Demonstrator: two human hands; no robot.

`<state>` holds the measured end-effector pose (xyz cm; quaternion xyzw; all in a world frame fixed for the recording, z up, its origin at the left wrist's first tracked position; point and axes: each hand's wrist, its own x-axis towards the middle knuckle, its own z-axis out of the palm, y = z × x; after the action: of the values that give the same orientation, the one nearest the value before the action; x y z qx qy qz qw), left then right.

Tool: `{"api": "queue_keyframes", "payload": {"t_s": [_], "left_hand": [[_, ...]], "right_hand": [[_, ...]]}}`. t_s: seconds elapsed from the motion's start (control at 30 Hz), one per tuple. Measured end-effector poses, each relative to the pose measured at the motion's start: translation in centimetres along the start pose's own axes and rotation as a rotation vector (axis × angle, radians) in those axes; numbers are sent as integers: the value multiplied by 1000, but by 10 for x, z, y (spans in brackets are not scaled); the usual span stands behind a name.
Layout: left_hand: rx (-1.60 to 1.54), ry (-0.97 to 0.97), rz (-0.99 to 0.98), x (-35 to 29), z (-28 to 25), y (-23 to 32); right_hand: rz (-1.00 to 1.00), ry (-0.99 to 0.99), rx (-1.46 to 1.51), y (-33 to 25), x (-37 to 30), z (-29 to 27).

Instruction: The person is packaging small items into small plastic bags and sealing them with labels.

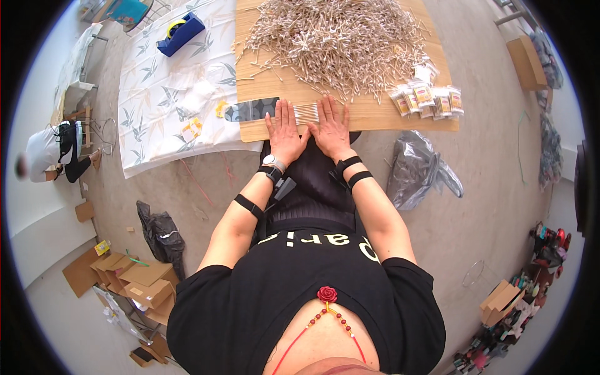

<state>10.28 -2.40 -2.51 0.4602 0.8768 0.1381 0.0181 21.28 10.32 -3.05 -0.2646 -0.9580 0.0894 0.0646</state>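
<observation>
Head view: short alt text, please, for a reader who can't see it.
Both hands, left hand and right hand, press flat on a row of cotton swabs at a wooden board's near edge. A big swab heap lies behind; small filled packets sit right.

We saw a matt board (375, 115) with a pale wood grain, heaped with thin cotton swabs (331, 37) on what looked like paper or wooden sticks. A clear, glossy plastic sleeve (305, 113) of swabs lay under both hands. The small packets (428, 100) shone like film. The cloth (169, 94) looked smooth with a printed leaf pattern; the grey bag (419, 169) was crinkled plastic.
</observation>
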Motion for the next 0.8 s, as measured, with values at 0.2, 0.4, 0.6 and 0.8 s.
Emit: {"api": "queue_keyframes", "payload": {"t_s": [0.2,0.4,0.6,0.8], "left_hand": [[-90,23,-8,-2,-8,0],[-140,3,105,-16,-19,-5],[-69,-20,120,-22,-17,-4],[-97,-3,124,-19,-21,0]], "right_hand": [[0,15,70,4,-3,-4],[-59,26,120,10,-14,-11],[-72,10,85,11,-15,-9],[-69,19,102,11,-15,-7]]}}
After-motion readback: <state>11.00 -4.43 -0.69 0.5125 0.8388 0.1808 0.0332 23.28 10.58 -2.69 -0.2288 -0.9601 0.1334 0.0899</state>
